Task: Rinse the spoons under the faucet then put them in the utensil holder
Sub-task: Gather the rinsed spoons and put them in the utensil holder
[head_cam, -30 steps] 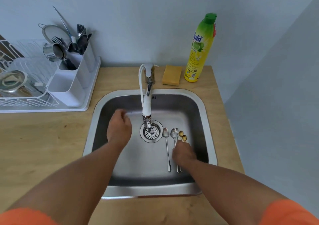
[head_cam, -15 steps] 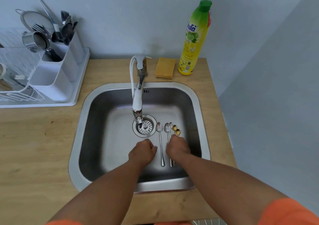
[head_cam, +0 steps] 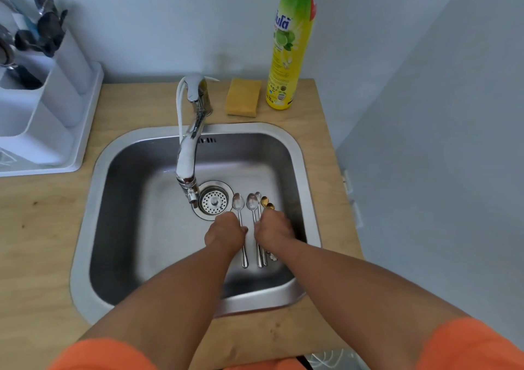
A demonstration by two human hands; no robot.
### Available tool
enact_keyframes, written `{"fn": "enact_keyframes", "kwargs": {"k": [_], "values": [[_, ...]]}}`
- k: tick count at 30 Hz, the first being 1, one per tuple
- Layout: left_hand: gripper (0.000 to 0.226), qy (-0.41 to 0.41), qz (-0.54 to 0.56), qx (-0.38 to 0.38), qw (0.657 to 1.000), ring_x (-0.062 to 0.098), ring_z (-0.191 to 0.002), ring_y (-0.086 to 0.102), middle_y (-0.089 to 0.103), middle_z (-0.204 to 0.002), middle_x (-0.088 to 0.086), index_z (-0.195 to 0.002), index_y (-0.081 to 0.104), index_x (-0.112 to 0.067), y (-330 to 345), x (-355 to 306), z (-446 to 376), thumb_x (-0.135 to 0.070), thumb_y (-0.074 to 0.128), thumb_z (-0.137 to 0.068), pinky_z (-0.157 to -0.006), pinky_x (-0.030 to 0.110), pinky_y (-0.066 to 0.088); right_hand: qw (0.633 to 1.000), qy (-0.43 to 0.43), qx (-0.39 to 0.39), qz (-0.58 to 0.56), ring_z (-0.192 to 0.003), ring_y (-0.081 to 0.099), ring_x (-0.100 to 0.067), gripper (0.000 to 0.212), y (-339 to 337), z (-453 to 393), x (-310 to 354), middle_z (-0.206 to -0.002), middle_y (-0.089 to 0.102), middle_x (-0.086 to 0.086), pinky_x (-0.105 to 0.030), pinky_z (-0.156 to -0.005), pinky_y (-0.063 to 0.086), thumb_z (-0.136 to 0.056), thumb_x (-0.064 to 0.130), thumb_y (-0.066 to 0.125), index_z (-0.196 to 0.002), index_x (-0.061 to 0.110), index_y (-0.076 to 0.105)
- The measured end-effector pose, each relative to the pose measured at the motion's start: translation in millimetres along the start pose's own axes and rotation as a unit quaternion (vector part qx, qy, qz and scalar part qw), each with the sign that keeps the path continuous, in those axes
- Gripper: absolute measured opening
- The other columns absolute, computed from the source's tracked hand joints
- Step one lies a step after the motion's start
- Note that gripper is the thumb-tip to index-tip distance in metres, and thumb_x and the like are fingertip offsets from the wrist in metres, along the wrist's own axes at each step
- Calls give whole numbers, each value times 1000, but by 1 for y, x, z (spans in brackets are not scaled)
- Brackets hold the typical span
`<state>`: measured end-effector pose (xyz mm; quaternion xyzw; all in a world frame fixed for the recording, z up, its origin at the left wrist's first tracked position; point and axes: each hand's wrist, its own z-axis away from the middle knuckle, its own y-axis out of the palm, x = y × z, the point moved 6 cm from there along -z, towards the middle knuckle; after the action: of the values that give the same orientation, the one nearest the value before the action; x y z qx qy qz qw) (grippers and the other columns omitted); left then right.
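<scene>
Five spoons (head_cam: 251, 216) lie side by side on the floor of the steel sink (head_cam: 158, 228), just right of the drain strainer (head_cam: 213, 201), and I take that sink as my landmark. It is set in a pale wooden counter (head_cam: 42, 228) against a light grey-blue wall, with a second wall angling in close on the sink's right. Behind the sink stand a yellow sponge (head_cam: 243, 97) and, right of it, a tall yellow bottle (head_cam: 286, 57) with a green top. To the sink's back left sits the white utensil holder (head_cam: 54, 94) on a white tray, dark cutlery standing in it. The faucet (head_cam: 188, 154) rises from the sink's back rim and reaches forward over the basin, its nozzle just left of the drain. Each spoon's long axis runs front to back, bowls pointing toward the back wall, handle ends toward the sink's front rim; three are silver, and the two rightmost have gold bowls. My left hand (head_cam: 225, 233) sits over the handle of the leftmost spoon, fingers curled downward onto it, though I cannot tell whether they have actually closed round it. My right hand (head_cam: 273, 232) covers the handles of the right-hand spoons, fingers bent down on them; whether it grips any I cannot tell. Orange sleeves (head_cam: 467, 347) show at the near edge.
</scene>
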<state>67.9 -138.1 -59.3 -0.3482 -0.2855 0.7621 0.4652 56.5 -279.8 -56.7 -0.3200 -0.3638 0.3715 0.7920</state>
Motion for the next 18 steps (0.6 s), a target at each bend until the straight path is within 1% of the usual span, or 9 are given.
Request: {"fn": "enact_keyframes", "kwargs": {"k": [2, 3, 5, 7, 9, 11, 13, 16, 18], "values": [[34, -6, 16, 17, 1000, 37, -109, 70, 69, -119, 17, -113, 65, -6, 3, -1, -1, -32, 72, -92, -84, 37, 53, 1000, 1, 1, -2, -96, 69, -32, 19, -2, -2, -1, -107, 68, -13, -28, -66, 46, -94, 25, 61, -104, 9, 66], [28, -7, 26, 28, 999, 37, -103, 72, 71, -114, 18, -107, 66, -6, 5, -2, -2, -29, 71, -92, -82, 38, 55, 1000, 2, 2, -3, -97, 70, -33, 20, -3, -3, -1, -108, 68, -14, -28, -66, 45, -93, 25, 60, -104, 9, 67], [17, -12, 46, 48, 998, 36, -89, 74, 73, -100, 17, -87, 62, -9, 10, -1, -3, -24, 67, -92, -76, 36, 58, 1000, 4, 6, -5, -98, 70, -33, 20, -4, -4, -1, -108, 69, -14, -27, -67, 46, -93, 24, 59, -104, 8, 67], [24, -16, 58, 54, 997, 34, -80, 73, 70, -87, 13, -73, 54, -14, 13, 0, -4, -24, 65, -92, -72, 34, 58, 1000, 8, 9, -5, -97, 70, -33, 20, -4, -5, -1, -108, 69, -14, -27, -68, 47, -94, 24, 59, -104, 8, 68], [26, -16, 69, 57, 996, 33, -78, 71, 66, -82, 11, -71, 52, -16, 15, 2, -2, -26, 63, -92, -73, 35, 60, 1000, 9, 11, -5, -97, 69, -33, 21, -2, -7, 0, -108, 68, -14, -28, -68, 48, -95, 24, 59, -104, 8, 68], [26, -17, 89, 57, 994, 34, -82, 71, 65, -83, 12, -73, 54, -15, 17, 7, 1, -28, 63, -94, -75, 36, 60, 1000, 11, 9, -7, -94, 69, -32, 19, 0, -8, 2, -106, 69, -13, -28, -67, 48, -95, 25, 60, -102, 10, 69], [28, -21, 122, 54, 991, 33, -83, 69, 66, -84, 16, -70, 54, -13, 17, 17, 3, -27, 62, -93, -70, 33, 54, 1000, 12, 3, -8, -94, 70, -32, 20, 3, -10, 3, -106, 70, -12, -28, -67, 48, -94, 28, 62, -100, 10, 70], [33, -29, 174, 44, 983, 27, -69, 59, 59, -68, 12, -61, 55, -8, 11, 40, 7, -20, 60, -91, -62, 29, 42, 1000, 19, -6, 8, -96, 70, -31, 21, 5, -11, 5, -107, 70, -12, -28, -68, 49, -92, 27, 64, -102, 10, 70], [37, -28, 191, 26, 981, 23, -61, 49, 52, -61, 9, -57, 54, -8, 1, 58, 10, -18, 59, -93, -57, 29, 38, 1000, 18, -6, 23, -90, 69, -29, 16, 7, -10, 7, -104, 69, -11, -29, -65, 47, -92, 24, 65, -99, 10, 68]]}}
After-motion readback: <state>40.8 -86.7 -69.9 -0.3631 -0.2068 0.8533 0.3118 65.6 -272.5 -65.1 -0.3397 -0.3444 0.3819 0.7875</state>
